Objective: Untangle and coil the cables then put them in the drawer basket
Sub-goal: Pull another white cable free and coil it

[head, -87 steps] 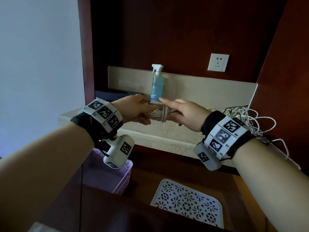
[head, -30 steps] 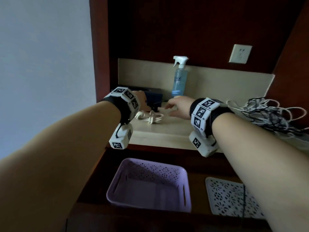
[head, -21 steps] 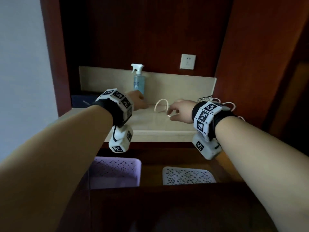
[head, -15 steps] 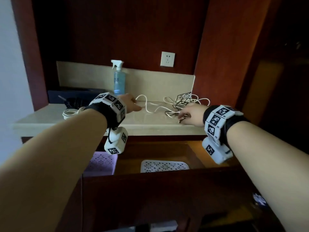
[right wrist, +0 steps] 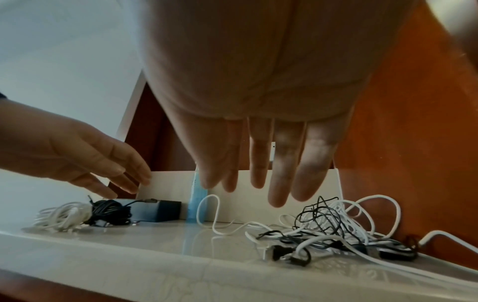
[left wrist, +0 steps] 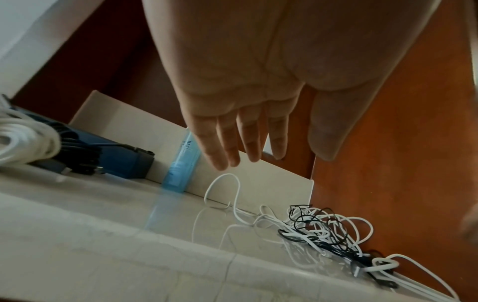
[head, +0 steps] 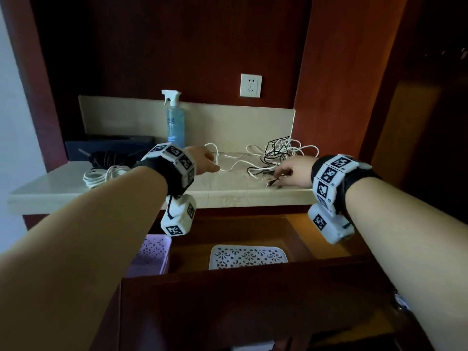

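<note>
No readable text

The spray bottle [head: 174,124] at 12 o'clock carries a pale printed mark too blurred to read; the wristbands [head: 331,177] bear black-and-white square code markers with tiny characters beside them, too small to make out.

The counter [head: 228,191] is viewed from above and in front by the head camera, angled downward. It is seen from low and close by both wrist cameras, each looking out under a palm toward the back wall. The spray bottle [head: 175,122] [left wrist: 181,163] [right wrist: 198,204] and the tangled cables [head: 278,154] [left wrist: 323,228] [right wrist: 331,224] on the counter are shared by all three views.
</note>
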Tool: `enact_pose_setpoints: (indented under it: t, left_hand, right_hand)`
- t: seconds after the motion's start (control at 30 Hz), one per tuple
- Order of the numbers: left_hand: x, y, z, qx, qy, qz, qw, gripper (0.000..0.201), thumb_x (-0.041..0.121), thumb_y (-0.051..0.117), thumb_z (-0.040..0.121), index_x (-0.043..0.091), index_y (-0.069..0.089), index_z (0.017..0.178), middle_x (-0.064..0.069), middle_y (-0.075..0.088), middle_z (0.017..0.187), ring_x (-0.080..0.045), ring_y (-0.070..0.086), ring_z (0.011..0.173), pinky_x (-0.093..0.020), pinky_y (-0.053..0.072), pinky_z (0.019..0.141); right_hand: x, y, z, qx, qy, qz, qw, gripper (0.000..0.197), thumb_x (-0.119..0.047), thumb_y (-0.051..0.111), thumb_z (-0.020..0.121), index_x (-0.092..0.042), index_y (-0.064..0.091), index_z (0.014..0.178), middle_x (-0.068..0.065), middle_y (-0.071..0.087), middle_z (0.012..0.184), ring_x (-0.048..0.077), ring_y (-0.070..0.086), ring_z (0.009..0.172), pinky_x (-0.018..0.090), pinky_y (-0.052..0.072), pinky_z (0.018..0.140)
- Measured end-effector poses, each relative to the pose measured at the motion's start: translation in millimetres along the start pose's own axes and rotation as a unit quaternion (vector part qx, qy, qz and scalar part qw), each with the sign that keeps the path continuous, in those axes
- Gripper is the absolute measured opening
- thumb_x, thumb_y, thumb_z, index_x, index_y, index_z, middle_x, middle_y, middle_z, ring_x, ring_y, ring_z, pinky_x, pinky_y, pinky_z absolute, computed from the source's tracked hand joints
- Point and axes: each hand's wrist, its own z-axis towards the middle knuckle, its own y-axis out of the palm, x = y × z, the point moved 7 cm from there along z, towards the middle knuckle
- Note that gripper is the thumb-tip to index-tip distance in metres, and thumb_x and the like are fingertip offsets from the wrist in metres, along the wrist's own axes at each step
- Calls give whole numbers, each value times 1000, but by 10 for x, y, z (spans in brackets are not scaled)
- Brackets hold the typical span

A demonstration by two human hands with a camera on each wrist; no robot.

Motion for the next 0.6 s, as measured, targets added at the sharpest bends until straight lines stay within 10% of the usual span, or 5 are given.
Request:
enact_pose_setpoints:
  t: [0.17,0.3,0.6]
  left_hand:
    - [-42,157,508,-44,-1,-17,999,41,26,61,91,6,54,126,-13,58,123,-27,58,104,-38,48,95]
    - [2,306,929,-61,10,-91,994,32,11,60,91,-4,56,119,-15,57,96,-18,54,67,-31,50,64]
    - [500,620,1559,-109,45,-85,989,31,11,56,94,2,55,123,-11,59,100,-15,55,60,-25,48,56]
  right_hand:
    - [168,-28,377,1,21,5,1000,31,-30,52,93,-19,59,121,-2,60,123,16,54,110,19,37,84]
    - [268,-32,689,-1,34,3,999,29,-29,51,94,-20,61,119,-3,63,114,14,56,96,19,41,73]
    - [773,80,963,-9,106,67,992,26,-28,53,92,-17,64,113,-5,61,75,10,55,67,15,41,55]
